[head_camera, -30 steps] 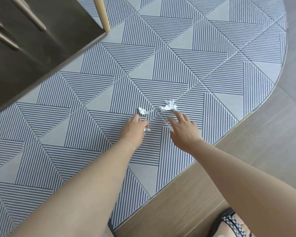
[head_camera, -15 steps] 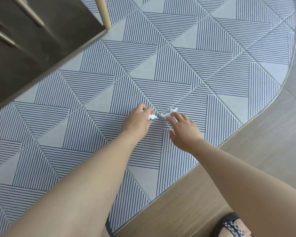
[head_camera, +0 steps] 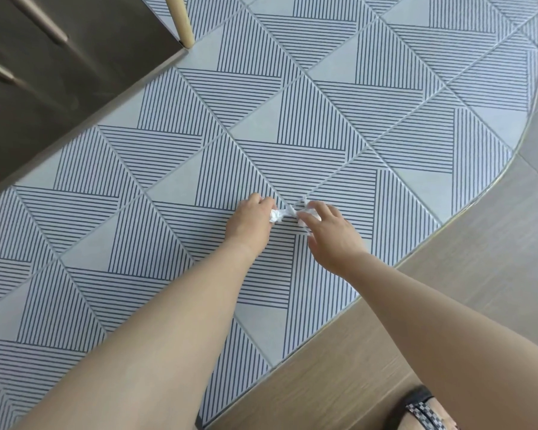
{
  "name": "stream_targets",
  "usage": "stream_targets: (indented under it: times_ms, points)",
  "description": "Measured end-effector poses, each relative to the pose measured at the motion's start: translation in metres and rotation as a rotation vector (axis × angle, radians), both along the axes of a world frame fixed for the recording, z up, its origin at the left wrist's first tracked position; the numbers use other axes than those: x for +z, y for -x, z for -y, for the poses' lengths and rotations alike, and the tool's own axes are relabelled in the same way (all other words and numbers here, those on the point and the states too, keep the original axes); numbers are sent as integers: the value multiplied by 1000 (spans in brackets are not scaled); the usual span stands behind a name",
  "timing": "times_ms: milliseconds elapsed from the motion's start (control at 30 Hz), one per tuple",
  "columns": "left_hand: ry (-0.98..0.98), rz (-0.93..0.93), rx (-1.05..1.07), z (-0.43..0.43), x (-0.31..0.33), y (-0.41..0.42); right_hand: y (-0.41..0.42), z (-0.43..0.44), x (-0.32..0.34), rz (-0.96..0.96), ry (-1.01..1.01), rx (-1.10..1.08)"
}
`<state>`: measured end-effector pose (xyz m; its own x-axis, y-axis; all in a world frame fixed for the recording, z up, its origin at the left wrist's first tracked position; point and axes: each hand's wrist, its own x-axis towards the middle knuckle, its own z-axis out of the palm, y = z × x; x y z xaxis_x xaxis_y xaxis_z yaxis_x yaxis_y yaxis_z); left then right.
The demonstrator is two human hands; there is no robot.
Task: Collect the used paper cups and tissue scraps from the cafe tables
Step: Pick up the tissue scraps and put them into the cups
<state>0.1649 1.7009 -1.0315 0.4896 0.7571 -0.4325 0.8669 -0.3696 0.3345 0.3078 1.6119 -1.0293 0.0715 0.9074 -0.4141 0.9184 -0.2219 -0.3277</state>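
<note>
At frame centre, tissue scraps (head_camera: 280,214) seen lying loose on the striped tiles (head_camera: 292,119) a second ago are now gathered up. Some are clenched in the left hand (head_camera: 251,223), the rest pinched by the right hand (head_camera: 331,235). This patch is judged nearly cleared.

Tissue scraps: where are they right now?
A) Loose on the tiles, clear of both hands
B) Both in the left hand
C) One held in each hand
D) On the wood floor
C: the left hand grips a crumpled wad, and the right hand pinches a second scrap in its fingertips.
</note>
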Motion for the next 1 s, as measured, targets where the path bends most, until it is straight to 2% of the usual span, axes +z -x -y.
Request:
stream_targets:
  times_ms: [267, 500, 633, 767, 1000]
  points:
    - [58, 23, -10, 3, 0, 5, 4, -9, -5, -60, 30, -91]
    - [38, 29, 5, 2, 4, 10, 9, -15, 1, -129, -103, -67]
    - [49, 20, 22, 4, 6, 13, 19, -18, 4, -167, -31, -18]
    - [79, 24, 13, 8, 6, 17, 28, -17, 4, -158, -8, 29]
    - [111, 98, -18, 8, 7, 16, 27, -15, 1, -112, -40, -19]
